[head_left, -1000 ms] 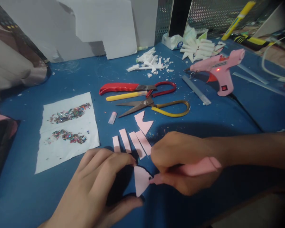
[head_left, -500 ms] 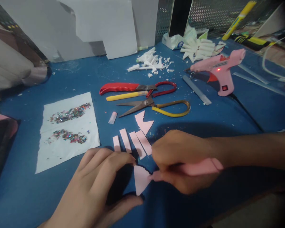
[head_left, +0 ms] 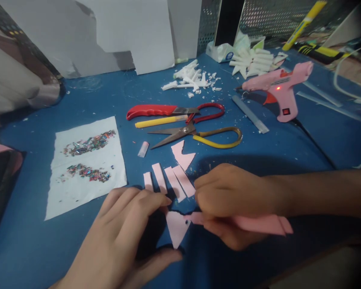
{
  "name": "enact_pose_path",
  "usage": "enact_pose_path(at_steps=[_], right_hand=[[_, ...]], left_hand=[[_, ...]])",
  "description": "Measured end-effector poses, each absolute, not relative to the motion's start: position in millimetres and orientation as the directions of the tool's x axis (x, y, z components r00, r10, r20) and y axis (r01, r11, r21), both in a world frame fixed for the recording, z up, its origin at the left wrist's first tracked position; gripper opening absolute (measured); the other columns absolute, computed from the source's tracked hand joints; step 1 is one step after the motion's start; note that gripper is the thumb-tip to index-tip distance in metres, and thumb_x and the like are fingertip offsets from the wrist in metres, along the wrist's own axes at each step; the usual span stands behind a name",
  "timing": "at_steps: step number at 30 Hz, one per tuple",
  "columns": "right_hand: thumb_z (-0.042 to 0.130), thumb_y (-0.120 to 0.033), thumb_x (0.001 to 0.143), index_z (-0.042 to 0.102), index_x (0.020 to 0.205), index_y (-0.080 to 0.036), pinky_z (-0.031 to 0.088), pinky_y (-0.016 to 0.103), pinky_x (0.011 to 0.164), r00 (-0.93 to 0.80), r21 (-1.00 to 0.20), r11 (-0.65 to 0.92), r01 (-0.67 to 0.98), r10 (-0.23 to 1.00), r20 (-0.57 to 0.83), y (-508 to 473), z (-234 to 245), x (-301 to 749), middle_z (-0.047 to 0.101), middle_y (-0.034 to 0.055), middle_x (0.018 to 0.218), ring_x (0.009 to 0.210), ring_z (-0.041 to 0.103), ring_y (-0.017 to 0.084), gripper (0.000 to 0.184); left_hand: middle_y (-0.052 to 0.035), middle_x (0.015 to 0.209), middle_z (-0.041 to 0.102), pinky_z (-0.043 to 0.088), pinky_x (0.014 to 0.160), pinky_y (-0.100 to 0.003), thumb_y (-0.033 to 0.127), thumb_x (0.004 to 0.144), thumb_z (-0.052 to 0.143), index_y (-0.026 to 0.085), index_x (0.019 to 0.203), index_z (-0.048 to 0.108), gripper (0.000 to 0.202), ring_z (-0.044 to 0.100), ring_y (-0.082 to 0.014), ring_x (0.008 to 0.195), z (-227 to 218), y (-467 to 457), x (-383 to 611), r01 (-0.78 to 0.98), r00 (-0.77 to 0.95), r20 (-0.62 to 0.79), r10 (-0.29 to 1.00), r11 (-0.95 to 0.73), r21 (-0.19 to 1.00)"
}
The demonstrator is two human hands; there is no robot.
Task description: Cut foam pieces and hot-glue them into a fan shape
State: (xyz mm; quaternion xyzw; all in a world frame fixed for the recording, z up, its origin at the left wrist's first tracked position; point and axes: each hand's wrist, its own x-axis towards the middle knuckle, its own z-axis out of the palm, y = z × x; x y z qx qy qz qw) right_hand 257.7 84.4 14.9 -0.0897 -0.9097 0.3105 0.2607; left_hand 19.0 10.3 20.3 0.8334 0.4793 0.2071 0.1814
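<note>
A small pink triangular piece (head_left: 177, 226) lies on the blue table in front of me. My left hand (head_left: 123, 233) holds it between the fingertips at its upper edge and the thumb at its lower point. My right hand (head_left: 234, 204) is wrapped round a pink pen-shaped tool (head_left: 258, 224), its narrow end at the triangle's right corner. Beside that end, a small dark spot with a pale centre shows on the triangle. Just above lie several pink strips (head_left: 174, 184) and a notched pink scrap (head_left: 183, 155).
Scissors (head_left: 186, 130), a red-handled cutter (head_left: 152, 111) and a yellow stick (head_left: 161, 121) lie beyond. A pink glue gun (head_left: 284, 90) with a lit red light stands right. White paper (head_left: 84, 192) bears glitter flakes at left. White scraps (head_left: 192, 78) lie at the back.
The pink tool's rear end has swung lower and to the right in my right hand. The triangle has turned slightly, and a dark spot now shows at its right corner.
</note>
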Motion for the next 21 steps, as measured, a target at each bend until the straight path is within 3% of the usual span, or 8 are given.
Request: enact_pose_path(at_steps=[3,7,11,15,18,21], right_hand=[[0.047,-0.017,0.078,0.031,0.069,-0.022,0.024,0.026,0.049,-0.842,-0.614,0.785,-0.079,0.277,0.463,83.3,15.3,256.9,0.038,-0.0064,0.056,0.051,0.036,0.010,0.019],[0.048,-0.013,0.075,0.031,0.067,-0.022,0.023,0.027,0.048,-0.836,-0.600,0.800,0.026,0.347,0.426,82.6,16.7,255.8,0.035,-0.0069,0.055,0.050,0.034,0.010,0.021],[0.046,-0.018,0.078,0.030,0.069,-0.022,0.025,0.028,0.047,-0.823,-0.532,0.834,-0.143,0.199,0.533,83.0,13.7,256.3,0.040,-0.0068,0.056,0.051,0.037,0.011,0.018],[0.047,-0.017,0.078,0.032,0.070,-0.023,0.026,0.028,0.048,-0.836,-0.537,0.841,-0.067,0.247,0.491,83.7,10.7,257.0,0.041,-0.0069,0.056,0.051,0.038,0.011,0.018],[0.044,-0.019,0.081,0.033,0.072,-0.023,0.026,0.029,0.048,-0.825,-0.481,0.860,-0.170,0.142,0.546,84.0,10.5,256.9,0.043,-0.0061,0.057,0.052,0.040,0.012,0.014],[0.044,-0.018,0.080,0.032,0.071,-0.023,0.026,0.028,0.047,-0.820,-0.502,0.855,-0.128,0.194,0.538,83.9,10.7,256.2,0.042,-0.0058,0.057,0.052,0.041,0.012,0.016]], left_hand=[[-0.0010,0.099,0.062,0.043,0.075,-0.035,0.056,0.079,0.068,0.027,0.114,0.050,0.049,0.056,-0.0196,0.089,19.7,9.8,18.3,0.728,0.446,0.170,0.879,-0.466,0.503],[-0.0011,0.097,0.062,0.043,0.075,-0.035,0.057,0.079,0.067,0.027,0.113,0.050,0.048,0.056,-0.0197,0.088,19.4,9.2,18.4,0.723,0.445,0.181,0.877,-0.471,0.505],[-0.0006,0.098,0.061,0.042,0.077,-0.035,0.056,0.079,0.067,0.027,0.114,0.049,0.049,0.054,-0.0196,0.091,18.9,8.3,18.6,0.724,0.442,0.172,0.880,-0.463,0.512],[-0.0008,0.098,0.061,0.042,0.077,-0.036,0.057,0.079,0.067,0.028,0.113,0.050,0.048,0.054,-0.0202,0.090,18.2,8.2,18.6,0.725,0.426,0.185,0.885,-0.457,0.515],[-0.0012,0.096,0.062,0.043,0.076,-0.036,0.056,0.079,0.067,0.028,0.112,0.051,0.047,0.055,-0.0202,0.089,18.4,8.8,18.7,0.722,0.434,0.192,0.880,-0.467,0.511],[-0.0013,0.096,0.062,0.044,0.074,-0.035,0.055,0.079,0.067,0.027,0.113,0.050,0.047,0.057,-0.0198,0.087,19.0,9.5,18.7,0.716,0.450,0.186,0.873,-0.477,0.509]])
